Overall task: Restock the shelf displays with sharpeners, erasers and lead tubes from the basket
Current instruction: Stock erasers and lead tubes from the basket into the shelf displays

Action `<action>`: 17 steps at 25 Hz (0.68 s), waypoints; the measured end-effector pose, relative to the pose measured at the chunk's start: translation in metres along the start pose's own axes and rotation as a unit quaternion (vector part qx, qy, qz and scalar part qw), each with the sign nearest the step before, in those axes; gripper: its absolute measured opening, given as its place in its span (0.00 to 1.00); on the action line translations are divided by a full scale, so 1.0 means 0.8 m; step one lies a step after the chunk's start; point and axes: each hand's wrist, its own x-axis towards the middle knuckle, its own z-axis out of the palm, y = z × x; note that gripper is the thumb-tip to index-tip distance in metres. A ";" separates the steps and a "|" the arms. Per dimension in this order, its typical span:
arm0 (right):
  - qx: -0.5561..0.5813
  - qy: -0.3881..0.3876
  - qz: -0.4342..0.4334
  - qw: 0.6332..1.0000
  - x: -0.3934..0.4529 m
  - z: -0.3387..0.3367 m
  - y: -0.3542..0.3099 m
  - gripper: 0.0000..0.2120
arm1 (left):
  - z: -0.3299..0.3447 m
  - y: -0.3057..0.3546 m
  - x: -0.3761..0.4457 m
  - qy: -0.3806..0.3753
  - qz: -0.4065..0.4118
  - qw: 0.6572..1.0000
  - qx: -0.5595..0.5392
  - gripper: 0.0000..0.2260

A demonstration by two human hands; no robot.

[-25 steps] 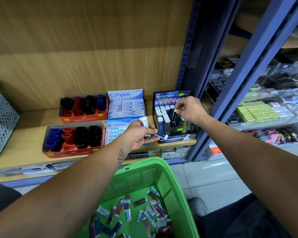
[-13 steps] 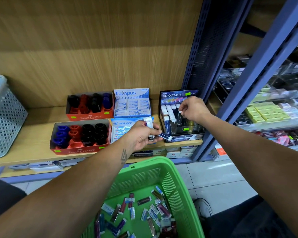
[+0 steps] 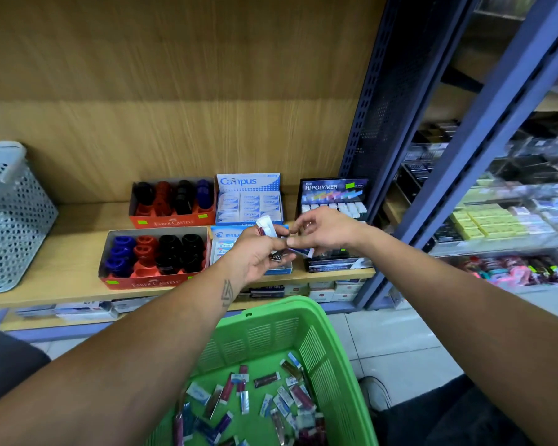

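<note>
My left hand (image 3: pixel 258 252) grips a small bunch of lead tubes (image 3: pixel 266 227) in front of the Pilot eraser box (image 3: pixel 221 244). My right hand (image 3: pixel 327 231) has come beside it and pinches one blue lead tube (image 3: pixel 300 251) at the left hand's fingertips. Behind them stands the black Hi-Polymer lead display (image 3: pixel 332 196). A Campus eraser box (image 3: pixel 248 201) and two red Faber-Castell sharpener boxes (image 3: pixel 157 255) (image 3: pixel 173 202) sit on the wooden shelf (image 3: pixel 74 249). The green basket (image 3: pixel 332 355) below holds several loose tubes and erasers.
A pale perforated bin (image 3: pixel 12 217) stands at the shelf's left end. A blue upright post (image 3: pixel 387 101) borders the display on the right, with more stocked shelves (image 3: pixel 496 220) beyond. Boxes lie on the lower shelf; tiled floor shows to the right of the basket.
My right hand left the Hi-Polymer display and moved left and down to my left hand, where it now pinches a blue tube. The view shifted slightly.
</note>
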 end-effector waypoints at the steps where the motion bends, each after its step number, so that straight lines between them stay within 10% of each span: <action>1: 0.007 -0.027 0.009 1.000 -0.004 0.004 0.000 0.10 | -0.002 0.001 -0.003 0.004 -0.001 1.000 -0.008 0.09; 17: 0.072 0.256 0.001 0.964 0.003 -0.053 0.012 0.06 | -0.014 0.010 -0.015 -0.010 0.009 0.999 0.047 0.21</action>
